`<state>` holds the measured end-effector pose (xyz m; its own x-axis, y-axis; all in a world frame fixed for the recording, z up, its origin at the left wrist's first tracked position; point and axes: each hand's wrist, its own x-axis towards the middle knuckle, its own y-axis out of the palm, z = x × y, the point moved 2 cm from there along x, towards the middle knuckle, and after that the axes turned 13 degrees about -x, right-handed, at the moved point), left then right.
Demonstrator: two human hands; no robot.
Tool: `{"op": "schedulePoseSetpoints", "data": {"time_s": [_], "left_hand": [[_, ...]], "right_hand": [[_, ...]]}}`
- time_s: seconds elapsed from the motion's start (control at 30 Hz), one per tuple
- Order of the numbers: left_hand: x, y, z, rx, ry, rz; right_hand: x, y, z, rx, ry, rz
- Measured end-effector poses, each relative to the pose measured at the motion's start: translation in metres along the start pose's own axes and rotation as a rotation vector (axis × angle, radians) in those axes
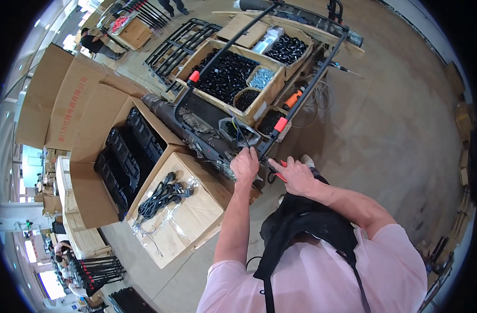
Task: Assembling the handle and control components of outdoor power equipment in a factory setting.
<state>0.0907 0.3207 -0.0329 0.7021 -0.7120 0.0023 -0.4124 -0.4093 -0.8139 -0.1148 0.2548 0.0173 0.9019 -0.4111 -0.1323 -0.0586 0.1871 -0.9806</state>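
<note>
A black tubular metal frame (311, 78) lies across the bench, and two red clips (280, 124) sit on its bars. At its near end my left hand (245, 165) is closed, fingertips pinched around a thin black cable (242, 136) whose loose wires stick up over a clear plastic bag (229, 127). My right hand (297, 176) is just to the right of it, closed on red-handled pliers (278, 175). Their jaws are hard to make out against the dark frame end.
Beyond the frame, a wooden crate (274, 97) holds black plastic parts, silver screws (261, 78) and black screws (246, 98). An orange power screwdriver (294, 97) lies alongside. At left stand an open carton (87, 180) of black panels and a box (189, 221) carrying coiled black cables (163, 198).
</note>
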Motion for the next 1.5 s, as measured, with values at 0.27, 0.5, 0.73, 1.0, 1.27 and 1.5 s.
{"op": "schedulePoseSetpoints", "data": {"time_s": [0.27, 0.5, 0.73, 1.0, 1.27, 1.5], "left_hand": [[0.006, 0.003, -0.003, 0.004, -0.101, 0.035], [0.003, 0.005, 0.010, -0.045, -0.103, -0.029], [0.004, 0.006, -0.003, -0.036, -0.115, -0.017], [0.008, 0.005, 0.002, -0.052, -0.158, -0.061], [0.009, 0.004, 0.006, 0.015, -0.171, -0.069], [0.011, 0.006, -0.008, -0.028, -0.121, -0.111]], "right_hand": [[0.001, 0.018, 0.031, -0.098, 0.120, -0.049], [0.018, 0.012, -0.007, 0.215, 0.049, 0.150], [0.022, 0.104, -0.062, 1.647, 0.080, 0.576], [0.035, 0.041, -0.060, 0.415, 0.194, 0.603], [0.052, 0.048, -0.088, 0.425, 0.336, 0.574], [0.124, 0.194, -0.084, 0.607, 0.403, 0.329]]}}
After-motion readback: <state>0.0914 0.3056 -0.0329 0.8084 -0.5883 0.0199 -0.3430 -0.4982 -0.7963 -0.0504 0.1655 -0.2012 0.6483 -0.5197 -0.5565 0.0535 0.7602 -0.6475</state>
